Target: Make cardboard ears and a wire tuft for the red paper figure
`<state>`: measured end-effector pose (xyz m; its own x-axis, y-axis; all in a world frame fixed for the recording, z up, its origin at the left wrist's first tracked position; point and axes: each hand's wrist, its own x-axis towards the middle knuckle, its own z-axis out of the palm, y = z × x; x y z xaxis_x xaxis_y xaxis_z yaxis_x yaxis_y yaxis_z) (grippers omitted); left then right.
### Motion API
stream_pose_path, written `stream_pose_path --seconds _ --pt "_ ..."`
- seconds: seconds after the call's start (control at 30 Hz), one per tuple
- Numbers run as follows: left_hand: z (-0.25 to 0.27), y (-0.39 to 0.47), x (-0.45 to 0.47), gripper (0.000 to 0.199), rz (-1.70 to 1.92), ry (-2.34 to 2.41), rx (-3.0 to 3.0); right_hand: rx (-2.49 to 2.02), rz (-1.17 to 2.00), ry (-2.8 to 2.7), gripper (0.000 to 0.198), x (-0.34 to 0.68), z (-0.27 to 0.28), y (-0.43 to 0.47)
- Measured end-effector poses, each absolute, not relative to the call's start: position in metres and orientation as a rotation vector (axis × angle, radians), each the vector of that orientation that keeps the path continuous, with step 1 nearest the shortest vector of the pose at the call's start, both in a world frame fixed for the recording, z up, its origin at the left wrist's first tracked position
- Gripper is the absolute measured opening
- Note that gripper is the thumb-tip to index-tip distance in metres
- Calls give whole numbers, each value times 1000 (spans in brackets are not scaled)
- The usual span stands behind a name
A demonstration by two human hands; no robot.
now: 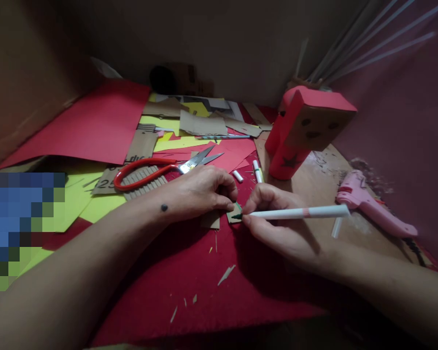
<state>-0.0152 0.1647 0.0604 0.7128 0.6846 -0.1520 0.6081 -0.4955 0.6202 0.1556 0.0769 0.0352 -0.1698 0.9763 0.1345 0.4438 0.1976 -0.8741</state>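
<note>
A small piece of brown cardboard (235,213) lies on the dark red tabletop, with green marks along its edge. My left hand (204,192) grips it at its upper left, fingers curled and thumb pressed on it. In my right hand (282,236) is a white felt-tip pen (309,212), pinched near its green tip, which touches the cardboard. Just beyond the hands lie a white pen cap (237,176) and another white pen (256,170). Red-handled scissors (184,166) rest beyond my left hand, blades apart and pointing away to the right.
A red figure with a cardboard face (309,121) stands on a brown board (323,182) at right, near a pink glue gun (377,209). Red paper (91,126), yellow sheets (73,194) and cardboard scraps (202,124) cover the left and back. Small offcuts (226,275) lie in front.
</note>
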Motion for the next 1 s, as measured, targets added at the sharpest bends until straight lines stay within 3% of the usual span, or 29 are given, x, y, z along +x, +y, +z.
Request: stream_pose_path --seconds 1.0 --pt "63 162 -16 7 113 955 2195 -1353 846 -1940 10 151 44 81"
